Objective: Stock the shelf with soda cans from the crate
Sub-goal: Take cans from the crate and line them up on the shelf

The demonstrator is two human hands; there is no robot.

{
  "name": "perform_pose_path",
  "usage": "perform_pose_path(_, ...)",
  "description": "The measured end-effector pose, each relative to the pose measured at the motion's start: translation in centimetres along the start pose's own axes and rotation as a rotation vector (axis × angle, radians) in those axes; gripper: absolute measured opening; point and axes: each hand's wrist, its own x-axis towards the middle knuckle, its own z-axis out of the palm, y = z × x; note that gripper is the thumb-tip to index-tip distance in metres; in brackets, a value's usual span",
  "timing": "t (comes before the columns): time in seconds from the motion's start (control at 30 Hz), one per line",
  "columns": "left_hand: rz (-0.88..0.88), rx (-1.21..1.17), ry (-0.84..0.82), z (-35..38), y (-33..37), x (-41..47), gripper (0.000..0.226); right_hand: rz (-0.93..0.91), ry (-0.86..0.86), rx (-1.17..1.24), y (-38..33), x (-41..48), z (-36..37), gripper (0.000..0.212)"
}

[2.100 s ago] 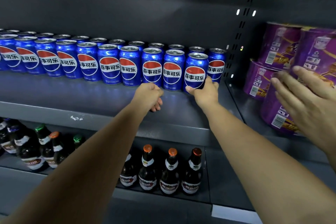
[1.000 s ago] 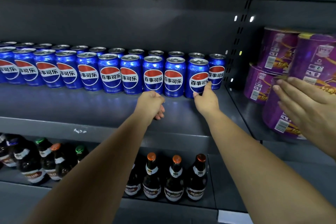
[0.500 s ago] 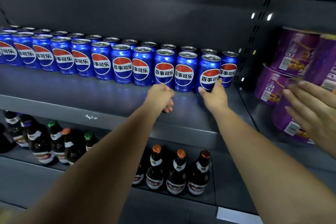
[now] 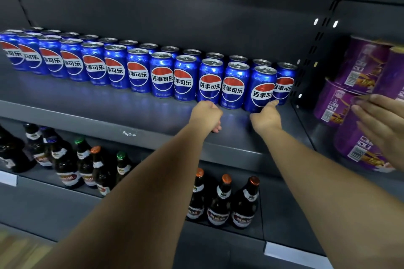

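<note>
Right hand [image 4: 265, 117] holds front can [image 4: 262, 87]; left hand [image 4: 205, 116] fisted.

Soda cans [image 4: 161, 76], 12 o'clock: glossy blue with silver tops, each bearing a red-white-blue roundel whose white band carries black characters. The end can [image 4: 261, 91], gripped by my right hand [image 4: 265, 117], shows the same. Shelf [image 4: 87, 105]: dark grey, with blue glints beneath the cans. Tubs [image 4: 332, 102], 3 o'clock: purple, gold print, white barcode patches. Bottles [image 4: 220, 205], 6 o'clock: dark brown glass, orange caps, red-and-white labels; at 8 o'clock some caps are green.
</note>
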Motion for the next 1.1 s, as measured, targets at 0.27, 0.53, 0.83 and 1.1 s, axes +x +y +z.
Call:
perform_pose_path(0.27,0.039,0.011,0.005,-1.0,0.4,-3.1,0.020,-0.020,0.000,-0.104,-2.1,-4.2,1.8,0.048)
perform_pose_path(0.53,0.134,0.083,0.235,-4.2,-0.1,-5.8,0.018,-0.263,-0.090,-0.149,-4.8,-7.8,2.7,0.020)
perform_pose_path(0.83,0.200,0.307,0.368,-9.6,-2.9,-9.5,0.013,-0.501,-0.147,-0.101,-8.2,-15.2,6.4,0.011)
perform_pose_path(1.1,0.201,0.498,0.234,-16.0,-8.2,-14.4,0.009,-0.450,-0.107,-0.135,-8.4,-22.0,10.0,0.040)
